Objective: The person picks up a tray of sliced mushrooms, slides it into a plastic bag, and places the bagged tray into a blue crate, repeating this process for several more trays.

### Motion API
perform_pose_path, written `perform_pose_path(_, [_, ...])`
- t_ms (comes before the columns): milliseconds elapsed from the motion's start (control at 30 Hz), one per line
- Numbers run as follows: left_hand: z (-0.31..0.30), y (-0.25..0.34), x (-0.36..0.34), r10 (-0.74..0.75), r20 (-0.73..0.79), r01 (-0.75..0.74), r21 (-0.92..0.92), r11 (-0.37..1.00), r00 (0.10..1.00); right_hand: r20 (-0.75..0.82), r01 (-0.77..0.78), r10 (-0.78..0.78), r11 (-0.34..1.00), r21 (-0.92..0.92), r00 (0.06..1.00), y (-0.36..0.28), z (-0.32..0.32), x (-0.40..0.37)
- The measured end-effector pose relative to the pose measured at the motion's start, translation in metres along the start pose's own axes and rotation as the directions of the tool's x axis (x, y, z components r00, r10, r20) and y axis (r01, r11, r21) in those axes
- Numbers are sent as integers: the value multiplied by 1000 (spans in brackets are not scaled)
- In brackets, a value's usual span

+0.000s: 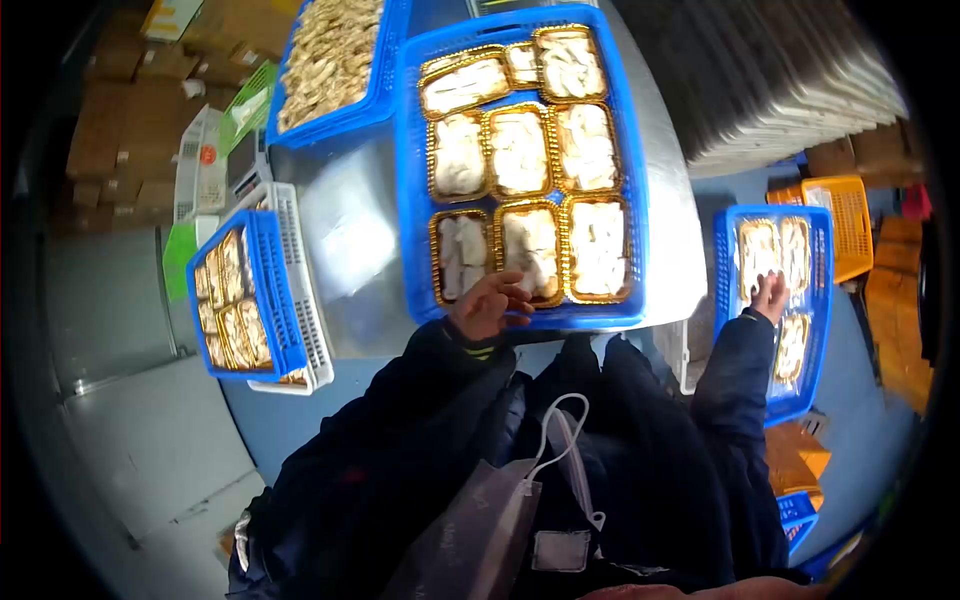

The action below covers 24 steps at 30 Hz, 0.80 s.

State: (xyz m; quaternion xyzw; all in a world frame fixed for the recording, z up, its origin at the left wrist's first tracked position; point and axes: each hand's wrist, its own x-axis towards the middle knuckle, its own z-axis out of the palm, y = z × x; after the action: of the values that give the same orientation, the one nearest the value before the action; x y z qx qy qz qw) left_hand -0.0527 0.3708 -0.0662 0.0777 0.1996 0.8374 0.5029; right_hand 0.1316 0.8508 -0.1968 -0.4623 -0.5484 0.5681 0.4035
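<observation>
A large blue crate [638, 250] on the metal table holds several gold-rimmed trays [520, 150] filled with pale, whitish pieces. Over the crate's near edge is my left hand [489, 306], its fingers loosely apart and empty, beside the front middle tray [531, 245]. My right hand [769, 297] reaches out to the right, over a second blue crate [823, 300] with several similar trays. It is by the near side of a filled tray [758, 255]; its fingertips are small in view, and whether they touch the tray is unclear.
A blue crate of loose pale pieces [330, 65] stands at the back left of the metal table [350, 300]. Lower left, another blue crate [290, 310] of trays rests on a white crate [322, 350]. Stacked pale trays [780, 90] and an orange crate [850, 230] are at right.
</observation>
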Motion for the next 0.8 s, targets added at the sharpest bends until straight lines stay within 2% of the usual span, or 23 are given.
perform_pose_path(33, [-11, 7, -17, 44, -28, -42, 63, 997, 999, 156, -21, 27, 999, -34, 987, -54, 56, -45])
perform_pose_path(67, [-17, 12, -32, 80, -50, -74, 123, 990, 996, 337, -4, -10, 999, 42, 941, -70, 93, -78])
perform_pose_path(100, [-2, 22, -45, 193, -166, -127, 342, 931, 967, 511, 92, -59, 995, -40, 858, -111, 136, -125])
perform_pose_path(133, [-11, 29, -64, 240, -210, -150, 370, 917, 948, 627, 22, -58, 998, 65, 777, -135, 177, -177])
perform_pose_path(167, [-23, 38, -87, 285, -256, -169, 396, 902, 924, 704, 164, -138, 986, 31, 697, -123, 211, -216])
perform_pose_path(200, [-32, 45, -111, 332, -302, -187, 421, 888, 894, 854, 304, -158, 953, 0, 495, -172, 245, -278])
perform_pose_path(233, [-35, 53, -131, 402, -360, -222, 448, 866, 842, 930, 465, -235, 882, 81, 284, -190, 278, -324])
perform_pose_path(267, [-38, 61, -154, 428, -490, -205, 444, 872, 759, 972, 342, -178, 932, 118, 151, -163, 307, -369])
perform_pose_path(300, [-48, 70, -178, 442, -556, -226, 416, 881, 704, 956, 594, -275, 754, 281, -103, -162, 337, -408])
perform_pose_path(333, [-59, 75, -204, 444, -622, -246, 381, 891, 645, 947, 664, -163, 680, 310, -276, -140, 360, -446])
perform_pose_path(367, [-54, 82, -223, 495, -692, -190, 471, 861, 525, 920, 729, -61, 591, 346, -387, -126, 385, -482])
perform_pose_path(400, [-63, 85, -245, 499, -712, -199, 466, 862, 494, 917, 815, 71, 490, 310, -392, -112, 404, -515])
perform_pose_path(433, [-78, 85, -265, 502, -730, -207, 461, 863, 464, 916, 914, 236, 329, 239, -324, -104, 418, -546])
perform_pose_path(467, [-90, 86, -283, 504, -747, -214, 458, 863, 434, 893, 947, 372, 281, 153, -255, -93, 433, -566])
perform_pose_path(533, [-92, 100, -311, 503, -759, -174, 477, 862, 413, 910, 979, 364, 115, 167, -198, -17, 448, -581])
perform_pose_path(600, [-106, 101, -333, 511, -743, -187, 480, 857, 433, 956, 963, 123, 55, 262, -267, 1, 444, -582])
perform_pose_path(633, [-118, 99, -339, 498, -753, -210, 453, 866, 430, 928, 950, 213, 15, 311, -307, -3, 441, -578])
perform_pose_path(667, [-121, 101, -340, 530, -727, -170, 511, 842, 437, 900, 933, 259, 19, 359, -351, -19, 439, -575])
perform_pose_path(733, [-129, 107, -330, 592, -656, -91, 631, 771, 468, 881, 893, 148, 114, 436, -449, -9, 440, -561])
perform_pose_path(767, [-138, 104, -319, 730, -545, 27, 808, 588, 413, 883, 897, 163, 116, 426, -440, -3, 444, -560])
perform_pose_path(800, [-133, 117, -308, 845, -360, 138, 933, 333, 395, 887, 905, 179, 118, 409, -425, 3, 447, -558])
